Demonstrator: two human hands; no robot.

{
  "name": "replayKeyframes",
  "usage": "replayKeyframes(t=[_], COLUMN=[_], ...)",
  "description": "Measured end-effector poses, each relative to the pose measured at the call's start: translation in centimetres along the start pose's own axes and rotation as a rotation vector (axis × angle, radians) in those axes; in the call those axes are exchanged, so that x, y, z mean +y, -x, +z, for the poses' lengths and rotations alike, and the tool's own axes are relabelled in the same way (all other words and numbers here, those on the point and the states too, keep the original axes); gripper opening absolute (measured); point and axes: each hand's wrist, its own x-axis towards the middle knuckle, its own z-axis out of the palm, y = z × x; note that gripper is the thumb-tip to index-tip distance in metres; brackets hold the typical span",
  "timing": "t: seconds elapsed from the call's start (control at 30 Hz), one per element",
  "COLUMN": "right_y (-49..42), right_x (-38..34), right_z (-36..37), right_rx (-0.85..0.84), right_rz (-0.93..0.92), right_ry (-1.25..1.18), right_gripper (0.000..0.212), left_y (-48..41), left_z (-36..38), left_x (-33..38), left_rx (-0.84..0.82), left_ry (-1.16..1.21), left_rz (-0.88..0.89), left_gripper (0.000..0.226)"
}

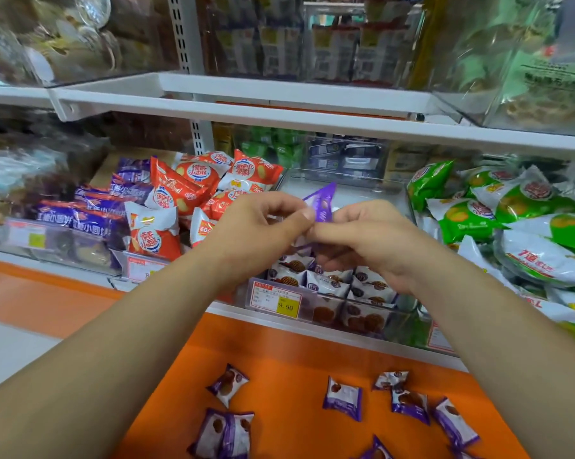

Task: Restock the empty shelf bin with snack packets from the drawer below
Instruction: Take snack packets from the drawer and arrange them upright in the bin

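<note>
Currently, the left hand (263,223) and right hand (368,240) both pinch one purple packet (322,203) between thumb and curled fingers, above the clear shelf bin (345,176). Similar packets (329,281) line the bin's front. Loose packets (342,397) lie on the orange surface (296,352) below.

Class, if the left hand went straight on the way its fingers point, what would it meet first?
Probably the right hand, just ahead: it and the left hand pinch the same purple packet. Behind lies the clear bin; depth is unclear.
</note>
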Motion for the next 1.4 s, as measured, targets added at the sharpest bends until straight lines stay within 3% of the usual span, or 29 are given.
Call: replayKeyframes(t=[0.1,0.17,0.27,0.37,0.43,0.5,0.57,0.63,0.7,0.87,1.0,1.07,1.13,1.2,1.23,1.33,1.4], right_y=[0.5,0.4,-0.3,-1.0,-1.9,-2.4,-1.8,0.1,2.7,8.6,9.9,8.2,6.2,5.2,5.3,6.9,8.2], right_x=[-0.8,-0.8,-0.2,1.5,3.8,6.3,6.9,6.1,5.3,6.8,11.7,15.9,20.4,24.9,27.2,33.8,36.9], right_z=[-0.5,-1.1,-2.3,-1.7,0.0,1.1,1.4,1.4,1.9,3.6,4.8,4.7,4.2,3.0,2.4,1.3,1.1], right_rx=[-0.174,-0.102,0.177,0.11,0.049,0.081,0.198,0.299,0.295,0.028,-0.332,-0.449,-0.483,-0.487,-0.515,-0.669,-0.736], right_rz=[-0.017,-0.037,-0.191,-0.248,-0.223,-0.224,-0.302,-0.465,-0.544,-0.325,-0.073,0.107,0.245,0.365,0.431,0.53,0.535], right_ry=[0.009,0.042,0.155,0.223,0.457,0.738,0.85,0.896,0.941,1.123,1.237,1.162,1.01,0.931,0.898,0.955,1.027], right_gripper=[0.016,0.022,0.03,0.054,0.061,0.06,0.052,0.033,0.024,0.022,0.033,0.035,0.029,0.028,0.042,0.123,0.149], left_y=[0.2,0.2,0.0,-0.2,-0.1,0.0,0.5,1.6,3.0,6.4,8.8,9.3,9.5,9.5,9.4,9.5,8.9], left_z=[-0.2,-0.6,-1.1,-0.3,1.0,1.9,1.9,1.9,1.8,1.9,4.5,6.8,8.9,11.1,12.3,16.1,18.7], left_x=[0.0,-0.1,-0.6,-1.1,-1.8,-3.0,-3.6,-3.8,-4.1,-5.7,-7.5,-10.1,-12.5,-14.3,-15.0,-17.6,-19.6], left_rx=[-0.066,-0.084,-0.049,-0.034,-0.076,-0.075,-0.032,-0.058,-0.101,-0.195,-0.598,-0.786,-0.863,-0.941,-1.005,-1.162,-1.192], left_ry=[0.049,0.132,0.158,0.136,0.002,-0.249,-0.438,-0.49,-0.515,-0.628,-0.638,-0.783,-0.879,-0.922,-0.955,-1.04,-1.071], left_rz=[-0.016,-0.072,-0.141,-0.132,-0.113,-0.033,0.102,0.229,0.309,0.299,0.052,-0.032,-0.079,-0.137,-0.151,-0.089,-0.065], left_gripper=[0.02,0.02,0.022,0.023,0.023,0.021,0.018,0.016,0.011,0.007,0.018,0.019,0.017,0.038,0.052,0.071,0.081])
